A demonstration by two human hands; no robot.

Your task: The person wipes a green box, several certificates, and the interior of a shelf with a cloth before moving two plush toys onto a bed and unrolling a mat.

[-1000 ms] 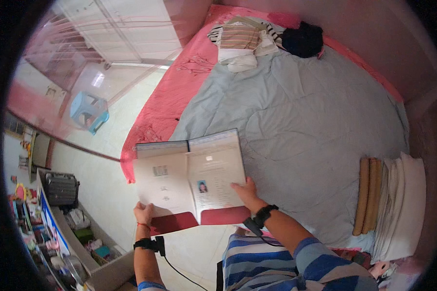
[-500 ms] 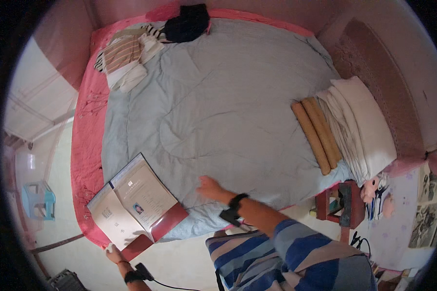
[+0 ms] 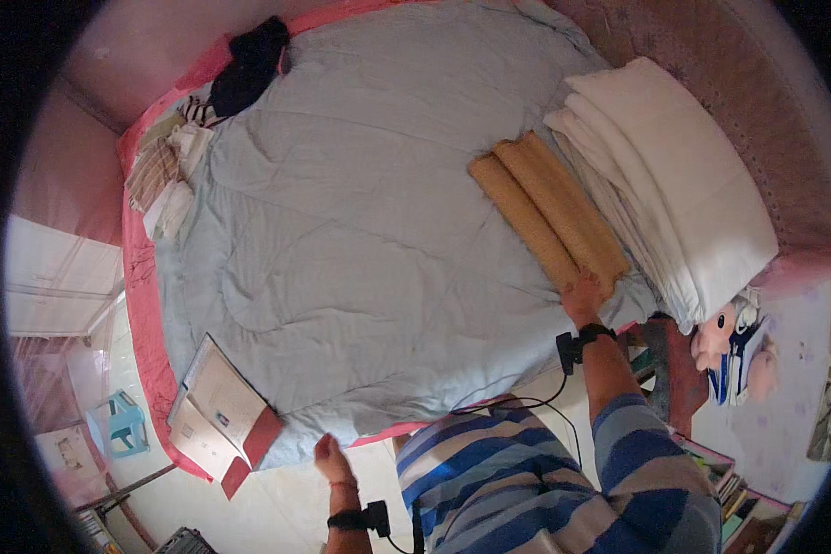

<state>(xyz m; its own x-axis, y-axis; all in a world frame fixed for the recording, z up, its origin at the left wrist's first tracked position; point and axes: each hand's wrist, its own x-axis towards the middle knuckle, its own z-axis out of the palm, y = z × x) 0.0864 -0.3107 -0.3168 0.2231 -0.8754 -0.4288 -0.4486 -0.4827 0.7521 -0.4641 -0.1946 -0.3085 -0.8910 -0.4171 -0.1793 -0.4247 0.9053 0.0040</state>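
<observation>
My right hand point(image 3: 584, 297) is at the near end of a brown mat point(image 3: 549, 210), rolled from both sides into two parallel rolls, its fingers closed on the edge. The mat lies at the right of the bed. My left hand point(image 3: 330, 460) hangs near the bed's front edge, fingers curled in, with nothing visible in it. To its left, apart from it, an open certificate folder point(image 3: 220, 415) with a red lower band lies on the bed corner. Black bands with small devices and cables circle both wrists.
A grey-blue quilt point(image 3: 342, 222) covers the bed over a pink sheet point(image 3: 144, 300). Folded white bedding point(image 3: 683, 175) is stacked beside the mat. Clothes point(image 3: 162, 175) lie at the far left. A blue stool point(image 3: 120, 425) stands left; a dark red stool point(image 3: 679, 360) stands right.
My right hand has moved right, from above the quilt onto the rolled mat. My left hand has let go of the folder and moved right. The view has shifted toward the right.
</observation>
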